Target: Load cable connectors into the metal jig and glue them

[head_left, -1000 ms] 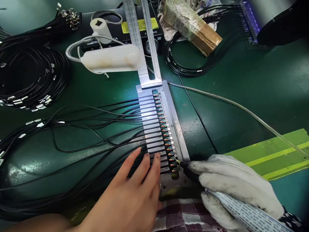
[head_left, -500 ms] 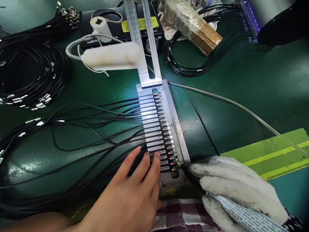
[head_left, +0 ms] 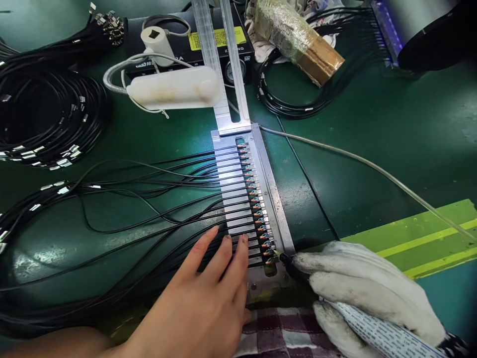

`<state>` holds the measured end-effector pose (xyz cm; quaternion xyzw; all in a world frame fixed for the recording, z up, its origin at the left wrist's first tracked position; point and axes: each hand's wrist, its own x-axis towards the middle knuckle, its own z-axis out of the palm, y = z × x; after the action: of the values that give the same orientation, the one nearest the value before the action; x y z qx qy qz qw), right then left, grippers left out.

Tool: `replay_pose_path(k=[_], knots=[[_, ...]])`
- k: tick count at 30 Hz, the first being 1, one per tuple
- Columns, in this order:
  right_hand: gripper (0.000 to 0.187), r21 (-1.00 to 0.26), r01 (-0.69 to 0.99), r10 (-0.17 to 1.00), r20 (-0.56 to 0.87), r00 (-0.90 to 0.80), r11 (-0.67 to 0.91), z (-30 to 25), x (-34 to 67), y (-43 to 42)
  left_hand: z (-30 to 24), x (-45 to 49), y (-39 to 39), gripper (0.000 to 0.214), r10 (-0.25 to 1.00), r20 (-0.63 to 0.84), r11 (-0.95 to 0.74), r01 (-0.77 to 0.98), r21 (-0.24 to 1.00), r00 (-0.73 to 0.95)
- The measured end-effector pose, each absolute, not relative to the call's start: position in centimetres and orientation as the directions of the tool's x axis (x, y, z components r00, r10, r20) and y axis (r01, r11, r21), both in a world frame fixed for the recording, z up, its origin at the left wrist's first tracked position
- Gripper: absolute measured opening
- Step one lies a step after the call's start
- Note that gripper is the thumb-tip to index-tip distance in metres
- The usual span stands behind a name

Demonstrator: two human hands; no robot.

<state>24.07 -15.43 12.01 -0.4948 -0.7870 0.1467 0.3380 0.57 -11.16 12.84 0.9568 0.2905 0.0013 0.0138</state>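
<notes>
A metal fixture (head_left: 274,199) lies on the green bench and holds a row of several black cables (head_left: 149,199) with coloured wire ends (head_left: 257,209). My bare left hand (head_left: 208,298) lies flat with fingers stretched over the nearest cables at the fixture's near end. My right hand (head_left: 365,286), in a soiled white glove, is closed round a black pen-like tool (head_left: 292,266). The tool's tip touches the nearest wire ends. A clear tube (head_left: 372,169) runs from the right toward the fixture's far end.
Coils of black cable (head_left: 48,119) lie at the far left. A white gooseneck lamp (head_left: 173,89) hangs over the fixture's far end, before a black control box (head_left: 194,44). A taped cardboard roll (head_left: 298,37) lies at the back, a yellow-green mat (head_left: 421,238) at right.
The tool tip in my right hand has crept slightly nearer along the row of wire ends. My left hand has stayed flat on the cables.
</notes>
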Motion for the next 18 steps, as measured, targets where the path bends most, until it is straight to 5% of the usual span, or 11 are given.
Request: replay_pose_path(k=[9, 18], knots=[[0.019, -0.617, 0.689, 0.916, 0.352, -0.192, 0.381, 11.9, 23.5, -15.4, 12.9, 0.6, -11.1, 0.059, 0.559, -0.006, -0.828, 0.559, 0.041, 0.829], [0.015, -0.549, 0.67, 0.859, 0.415, -0.3, 0.499, 11.5, 24.6, -15.0, 12.9, 0.6, -11.3, 0.06, 0.553, -0.004, -0.832, 0.553, 0.051, 0.833]])
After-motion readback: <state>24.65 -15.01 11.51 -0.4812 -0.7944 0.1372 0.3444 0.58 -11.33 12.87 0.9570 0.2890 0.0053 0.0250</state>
